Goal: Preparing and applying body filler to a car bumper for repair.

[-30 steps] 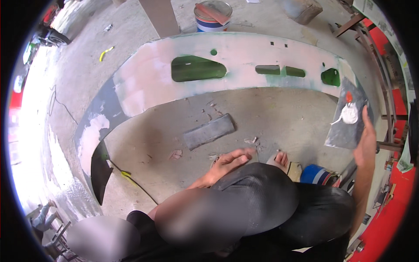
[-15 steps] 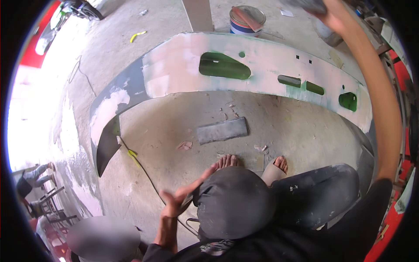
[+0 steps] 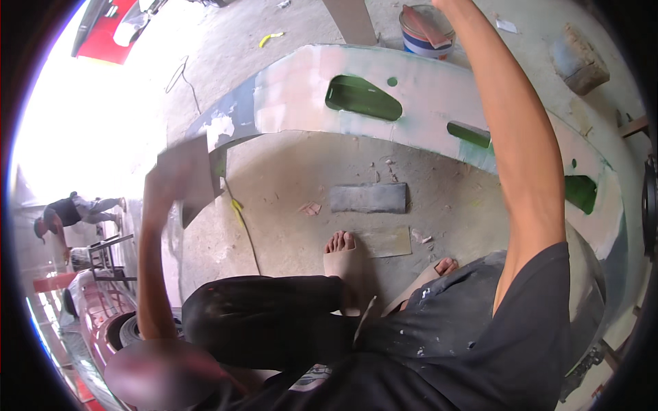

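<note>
A large curved car bumper (image 3: 295, 92), patched in pink, white and grey with green showing in its openings, arches across the floor before me. At its left end my left hand (image 3: 163, 188) is raised, closed on a flat grey-brown rectangular sheet (image 3: 188, 168); motion smears both. My right arm reaches over the bumper. Of my right hand (image 3: 444, 3) only a sliver shows at the top edge, so its fingers and anything in them are hidden. A grey block (image 3: 369, 198) lies on the floor inside the arch, with a tan flat piece (image 3: 380, 242) nearer my feet.
Beyond the bumper stand a bucket (image 3: 415, 46) with a reddish strip on top and a stump-like block (image 3: 579, 61). A post (image 3: 351, 20) rises beside the bucket. A dark cable (image 3: 250, 243) runs along the floor at left. Another person (image 3: 65, 212) bends over farther left.
My left hand has moved up and left from beside my knee and now holds the sheet. My right hand has swung left, and the dark object by it has left view. My knees have shifted.
</note>
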The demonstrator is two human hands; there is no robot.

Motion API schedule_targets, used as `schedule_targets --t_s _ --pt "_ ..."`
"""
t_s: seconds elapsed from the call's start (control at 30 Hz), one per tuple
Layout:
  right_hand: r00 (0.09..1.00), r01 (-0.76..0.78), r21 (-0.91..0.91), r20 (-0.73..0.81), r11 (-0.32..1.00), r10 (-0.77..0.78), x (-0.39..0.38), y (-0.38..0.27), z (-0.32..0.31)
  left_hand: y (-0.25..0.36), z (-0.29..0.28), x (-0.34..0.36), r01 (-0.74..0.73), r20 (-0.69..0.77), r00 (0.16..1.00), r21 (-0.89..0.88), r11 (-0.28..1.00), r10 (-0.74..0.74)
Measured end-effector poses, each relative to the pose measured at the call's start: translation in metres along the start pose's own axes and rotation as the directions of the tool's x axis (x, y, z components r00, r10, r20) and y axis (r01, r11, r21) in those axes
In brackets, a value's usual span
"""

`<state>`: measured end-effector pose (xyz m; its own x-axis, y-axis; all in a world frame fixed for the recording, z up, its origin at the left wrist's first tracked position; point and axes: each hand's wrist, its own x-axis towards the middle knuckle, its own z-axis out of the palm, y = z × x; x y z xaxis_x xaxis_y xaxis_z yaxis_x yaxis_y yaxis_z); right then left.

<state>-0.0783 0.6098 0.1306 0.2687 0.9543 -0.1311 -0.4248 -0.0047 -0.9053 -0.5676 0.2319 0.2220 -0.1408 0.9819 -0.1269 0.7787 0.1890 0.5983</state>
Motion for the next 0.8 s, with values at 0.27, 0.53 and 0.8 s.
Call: schedule_targets --t_s 0.27,0.53,0.8 --pt "0.991 -0.077 -0.026 -0.111 0.997 0.074 0.002 0.054 -0.040 0.047 0.079 0.161 -0.084 0.083 0.993 0.000 0.997 0.083" --pt "0.968 -0.201 0.069 -0.138 0.977 0.209 -0.013 0.041 -0.058 0.038 0.101 0.190 -0.075 -0.011 0.997 0.023 0.997 0.075" --pt "0.973 -0.152 0.061 -0.166 0.986 0.161 0.031 0.071 -0.088 0.037 0.116 0.190 -0.037 -0.042 0.998 0.102 0.994 0.042"
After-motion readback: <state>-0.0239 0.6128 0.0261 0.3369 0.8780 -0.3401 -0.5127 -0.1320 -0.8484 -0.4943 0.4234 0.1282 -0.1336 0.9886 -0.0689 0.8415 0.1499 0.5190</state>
